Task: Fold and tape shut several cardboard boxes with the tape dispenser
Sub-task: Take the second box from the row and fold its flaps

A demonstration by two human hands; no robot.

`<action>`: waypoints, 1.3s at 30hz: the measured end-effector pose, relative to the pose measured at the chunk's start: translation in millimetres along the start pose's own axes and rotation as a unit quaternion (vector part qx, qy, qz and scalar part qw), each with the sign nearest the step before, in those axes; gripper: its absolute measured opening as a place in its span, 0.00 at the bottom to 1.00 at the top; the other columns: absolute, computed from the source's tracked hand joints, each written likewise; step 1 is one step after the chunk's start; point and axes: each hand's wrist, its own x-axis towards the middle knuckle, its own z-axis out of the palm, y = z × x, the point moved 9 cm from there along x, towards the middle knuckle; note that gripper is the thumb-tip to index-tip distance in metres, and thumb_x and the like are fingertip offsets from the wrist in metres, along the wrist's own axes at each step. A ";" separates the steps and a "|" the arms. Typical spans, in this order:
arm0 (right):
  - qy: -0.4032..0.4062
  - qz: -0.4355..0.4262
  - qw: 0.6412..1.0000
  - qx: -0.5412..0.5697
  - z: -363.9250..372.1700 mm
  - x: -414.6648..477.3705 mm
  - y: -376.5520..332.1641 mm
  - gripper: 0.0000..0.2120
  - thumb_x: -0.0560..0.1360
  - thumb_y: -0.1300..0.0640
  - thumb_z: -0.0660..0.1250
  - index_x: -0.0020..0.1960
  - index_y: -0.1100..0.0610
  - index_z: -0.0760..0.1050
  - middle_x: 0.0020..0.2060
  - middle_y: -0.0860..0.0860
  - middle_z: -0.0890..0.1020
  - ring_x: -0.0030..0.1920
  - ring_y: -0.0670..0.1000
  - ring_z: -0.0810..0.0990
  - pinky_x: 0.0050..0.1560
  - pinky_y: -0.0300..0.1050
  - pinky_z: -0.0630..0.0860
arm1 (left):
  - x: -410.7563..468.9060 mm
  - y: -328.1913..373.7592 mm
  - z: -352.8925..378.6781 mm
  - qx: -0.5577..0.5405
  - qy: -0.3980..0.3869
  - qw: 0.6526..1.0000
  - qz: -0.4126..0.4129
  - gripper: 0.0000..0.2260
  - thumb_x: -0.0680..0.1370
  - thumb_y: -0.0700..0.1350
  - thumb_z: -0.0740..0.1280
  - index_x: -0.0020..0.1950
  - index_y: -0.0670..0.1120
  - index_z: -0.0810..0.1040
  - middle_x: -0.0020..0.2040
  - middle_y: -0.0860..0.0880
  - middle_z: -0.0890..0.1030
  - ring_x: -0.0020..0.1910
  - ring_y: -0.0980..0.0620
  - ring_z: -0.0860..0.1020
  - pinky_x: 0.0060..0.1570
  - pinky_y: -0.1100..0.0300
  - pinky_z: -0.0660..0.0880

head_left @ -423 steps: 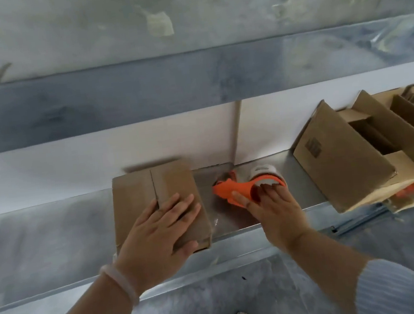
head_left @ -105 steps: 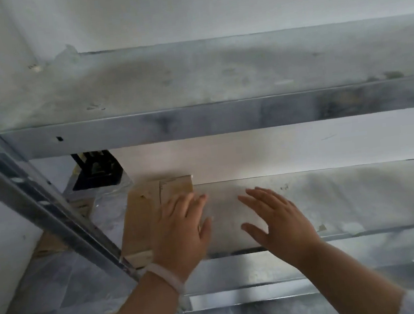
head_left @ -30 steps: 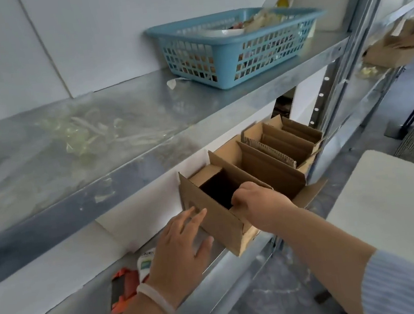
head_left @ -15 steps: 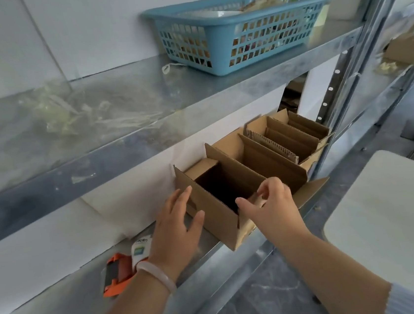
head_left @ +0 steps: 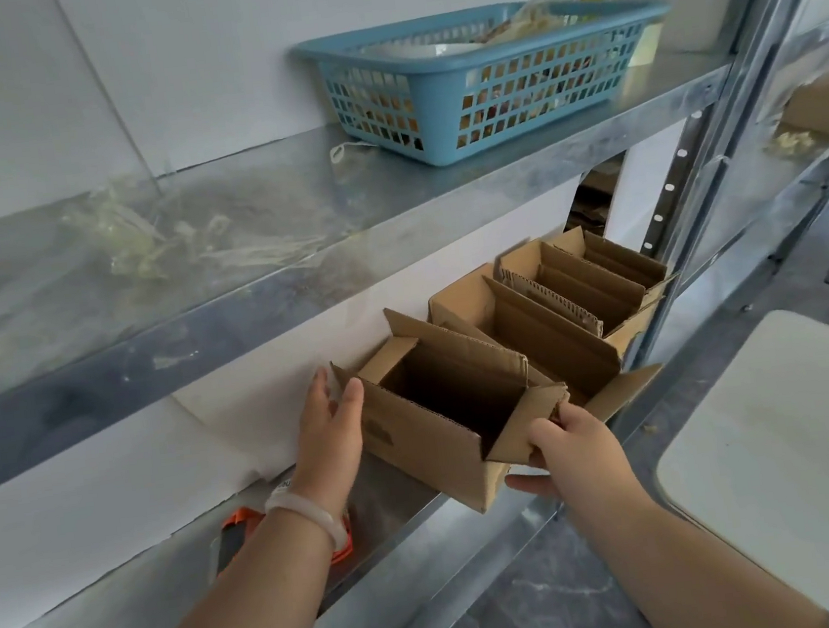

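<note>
An open cardboard box (head_left: 431,430) stands on the lower metal shelf (head_left: 424,511), its top flaps up and its inside empty. My left hand (head_left: 330,429) grips the box's left end, thumb on the front face and fingers behind the flap. My right hand (head_left: 569,443) pinches the right end flap, with fingers under the box's corner, which overhangs the shelf edge. More open boxes (head_left: 557,318) stand in a row behind it to the right. The orange tape dispenser (head_left: 235,528) lies on the shelf under my left wrist, mostly hidden.
A blue plastic basket (head_left: 479,84) with odds and ends sits on the upper shelf (head_left: 292,255), beside crumpled clear plastic (head_left: 151,240). A perforated steel upright (head_left: 685,169) stands at the right. A white tabletop (head_left: 790,451) is at the lower right, above a grey floor.
My left hand has moved from the box's front to its left end. My right hand has shifted down to the right end flap. The box has slid out from the row toward me.
</note>
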 end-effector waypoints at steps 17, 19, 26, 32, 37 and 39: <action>-0.151 -0.091 0.964 0.199 -15.2 -47.0 -65.3 0.15 0.80 0.66 0.61 0.63 0.52 0.75 0.55 0.54 0.82 0.52 0.59 0.84 0.52 0.60 0.82 | -64.7 30.4 -69.2 -0.250 0.181 0.948 0.073 0.15 0.83 0.55 0.55 0.65 0.55 0.75 0.61 0.56 0.79 0.62 0.57 0.76 0.63 0.54 0.72; -0.184 -0.103 0.960 0.186 0.8 -53.1 -72.6 0.16 0.80 0.66 0.59 0.63 0.52 0.74 0.55 0.55 0.82 0.51 0.58 0.84 0.52 0.58 0.82 | -80.0 29.3 -89.2 -0.260 0.219 0.937 0.077 0.13 0.83 0.53 0.56 0.61 0.55 0.78 0.58 0.55 0.81 0.59 0.57 0.78 0.57 0.56 0.75; -0.305 -0.070 0.937 0.154 88.4 -84.7 -64.5 0.12 0.81 0.62 0.59 0.60 0.52 0.75 0.50 0.54 0.85 0.51 0.56 0.85 0.54 0.56 0.81 | -149.6 -1.2 -178.8 -0.261 0.376 0.887 0.066 0.13 0.83 0.48 0.56 0.55 0.49 0.79 0.55 0.51 0.81 0.58 0.54 0.78 0.59 0.54 0.75; -0.390 -0.023 0.914 0.109 181.2 -126.4 -35.1 0.11 0.81 0.62 0.60 0.61 0.56 0.75 0.50 0.58 0.85 0.51 0.59 0.85 0.51 0.56 0.82 | -205.1 -61.5 -260.2 -0.296 0.449 0.843 -0.009 0.13 0.83 0.51 0.57 0.60 0.49 0.78 0.59 0.50 0.80 0.59 0.53 0.78 0.62 0.51 0.74; -0.376 0.006 0.926 0.031 248.8 -148.7 3.4 0.11 0.80 0.55 0.65 0.62 0.49 0.76 0.50 0.56 0.85 0.47 0.57 0.86 0.54 0.58 0.81 | -235.2 -98.0 -312.0 -0.311 0.443 0.839 -0.048 0.11 0.82 0.47 0.58 0.48 0.50 0.79 0.55 0.47 0.83 0.59 0.48 0.78 0.62 0.50 0.73; -0.372 0.016 0.928 0.011 271.8 -158.0 15.0 0.09 0.80 0.54 0.65 0.59 0.47 0.76 0.50 0.56 0.84 0.46 0.57 0.86 0.51 0.56 0.82 | -240.6 -116.3 -329.0 -0.326 0.432 0.838 -0.073 0.12 0.82 0.50 0.58 0.48 0.47 0.79 0.53 0.45 0.84 0.58 0.46 0.79 0.63 0.48 0.72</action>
